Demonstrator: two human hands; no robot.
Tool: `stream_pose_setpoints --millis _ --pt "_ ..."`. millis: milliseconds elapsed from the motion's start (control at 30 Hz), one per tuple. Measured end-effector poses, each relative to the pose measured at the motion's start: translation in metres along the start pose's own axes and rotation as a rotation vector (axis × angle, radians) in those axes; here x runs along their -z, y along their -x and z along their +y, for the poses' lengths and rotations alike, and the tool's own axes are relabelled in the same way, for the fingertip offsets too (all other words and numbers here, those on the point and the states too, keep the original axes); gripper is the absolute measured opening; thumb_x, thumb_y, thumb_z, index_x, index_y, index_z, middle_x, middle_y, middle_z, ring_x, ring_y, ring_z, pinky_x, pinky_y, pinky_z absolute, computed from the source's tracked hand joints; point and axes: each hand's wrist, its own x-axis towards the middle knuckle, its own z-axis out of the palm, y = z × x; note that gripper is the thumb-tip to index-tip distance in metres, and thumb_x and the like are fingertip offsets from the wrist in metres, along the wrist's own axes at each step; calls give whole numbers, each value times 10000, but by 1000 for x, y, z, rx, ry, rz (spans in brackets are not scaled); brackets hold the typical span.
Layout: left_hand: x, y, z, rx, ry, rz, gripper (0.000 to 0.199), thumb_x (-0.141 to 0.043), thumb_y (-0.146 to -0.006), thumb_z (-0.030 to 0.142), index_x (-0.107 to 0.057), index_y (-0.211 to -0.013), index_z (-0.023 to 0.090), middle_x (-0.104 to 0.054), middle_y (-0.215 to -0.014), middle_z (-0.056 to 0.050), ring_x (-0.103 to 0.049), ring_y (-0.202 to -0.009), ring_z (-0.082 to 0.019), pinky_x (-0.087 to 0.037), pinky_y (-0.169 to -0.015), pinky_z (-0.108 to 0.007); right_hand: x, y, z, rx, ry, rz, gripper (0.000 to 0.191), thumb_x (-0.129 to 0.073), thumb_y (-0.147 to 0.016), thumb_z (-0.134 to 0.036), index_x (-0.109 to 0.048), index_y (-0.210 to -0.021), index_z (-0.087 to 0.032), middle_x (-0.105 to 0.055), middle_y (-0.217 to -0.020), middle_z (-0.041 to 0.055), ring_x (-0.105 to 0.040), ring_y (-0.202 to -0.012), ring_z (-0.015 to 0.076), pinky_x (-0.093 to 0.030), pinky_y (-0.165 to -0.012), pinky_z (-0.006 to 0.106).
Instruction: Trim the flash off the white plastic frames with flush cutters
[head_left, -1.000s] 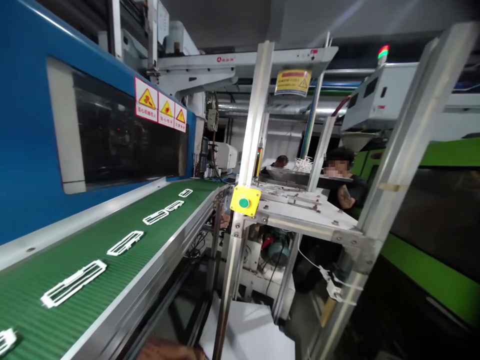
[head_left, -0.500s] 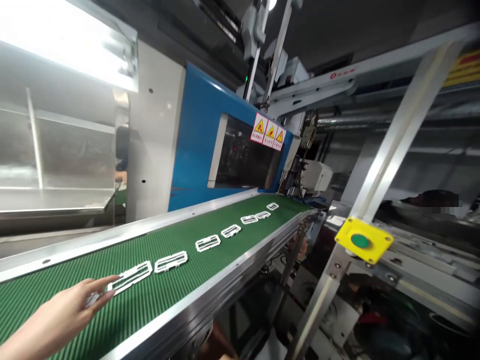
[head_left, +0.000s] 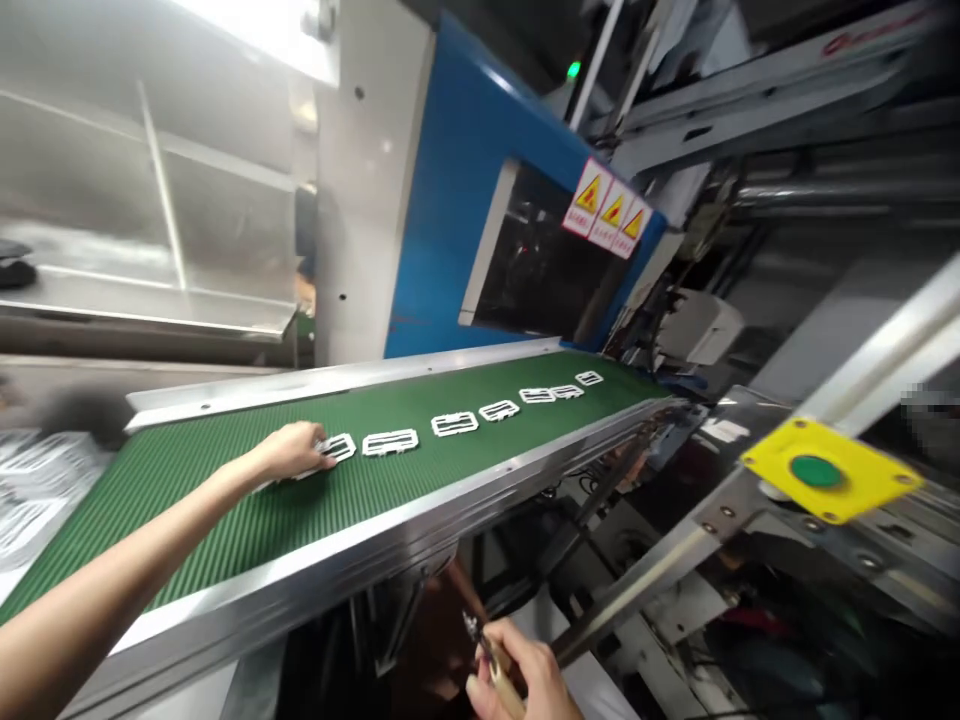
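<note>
On the green ribbed conveyor belt (head_left: 300, 520), my left hand (head_left: 296, 452) has its fingers closed on the near end of a white rectangular plastic frame (head_left: 342, 448). Part of another white piece shows under the palm. Beyond it, several similar white frames (head_left: 390, 441) lie in a line running away along the belt. Below the belt's front edge, my right hand (head_left: 517, 672) grips a small tool (head_left: 504, 680) with a pale handle and a dark metal tip.
White frames are heaped (head_left: 45, 490) at the far left. A metal rail (head_left: 337, 555) edges the belt. Behind stands a blue machine (head_left: 450, 200) with a dark window. At right, a yellow plate (head_left: 862, 480) with a green button sits on a metal post.
My left hand has moved forward and closed on the nearest frame. My right hand with the tool has come into view. The camera has turned, showing the heap at left.
</note>
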Motion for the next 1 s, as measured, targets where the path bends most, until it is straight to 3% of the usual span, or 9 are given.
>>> stream_pose_setpoints --millis 133,233,333,433,533,667,767,867,1000 --pt "7 3 -3 64 4 -35 320 -692 -527 372 -593 -758 174 -613 -670 -66 -574 -665 -269 -358 -552 -288 -3 -2 -9 47 -61 -19 220 -536 -777 -396 -512 -827 -183 -556 -677 2 -512 -617 122 -409 -592 218" --pt "23 19 6 96 17 13 255 -652 -622 387 -591 -759 181 -598 -673 -49 -549 -638 -222 -345 -539 -271 -3 -7 -18 100 -100 -35 184 -541 -801 -362 -513 -847 -186 -556 -698 1 -520 -636 126 -410 -618 227" --pt "41 54 31 125 220 101 260 -605 -711 439 -571 -693 182 -504 -549 -8 -418 -456 -143 -258 -444 -250 -4 -17 -28 120 -215 -73 164 -558 -816 -336 -502 -852 -187 -543 -714 1 -514 -635 119 -412 -612 228" --pt "42 106 67 132 604 43 275 -695 -652 413 -560 -611 177 -459 -487 10 -313 -388 -101 -189 -399 -235 -4 -29 -42 78 -434 -14 177 -575 -823 -340 -480 -831 -190 -530 -719 1 -485 -602 107 -412 -580 229" --pt "14 156 94 169 858 -240 279 -739 -627 416 -603 -601 174 -489 -513 -5 -368 -426 -117 -231 -407 -228 -2 -37 -58 96 -663 -6 199 -580 -827 -356 -455 -850 -202 -555 -755 5 -459 -550 92 -407 -540 235" --pt "-49 195 89 226 983 -512 246 -733 -678 397 -648 -640 169 -531 -572 -19 -439 -507 -145 -318 -460 -235 -6 -45 -62 68 -638 -191 228 -662 -759 -332 -486 -802 -193 -517 -695 -17 -484 -573 101 -424 -556 240" --pt "-90 216 73 304 1057 -525 237 -696 -733 399 -685 -734 163 -566 -630 -34 -480 -561 -162 -377 -514 -249 -15 -42 -48 15 -576 -224 200 -671 -743 -277 -495 -756 -183 -481 -654 -35 -465 -552 86 -409 -543 229" --pt "-115 240 66 411 1139 -434 255 -653 -779 414 -690 -834 168 -580 -687 -38 -492 -600 -156 -400 -561 -245 -25 -32 -30 -82 -627 -90 188 -656 -749 -238 -478 -766 -181 -479 -663 -43 -479 -534 78 -420 -534 227" --pt "-141 268 78 522 1167 -341 260 -676 -761 415 -680 -847 169 -583 -717 -31 -488 -627 -146 -391 -577 -234 -34 -23 -16 -180 -670 88 187 -640 -760 -227 -460 -772 -180 -469 -668 -51 -496 -524 71 -437 -528 220"
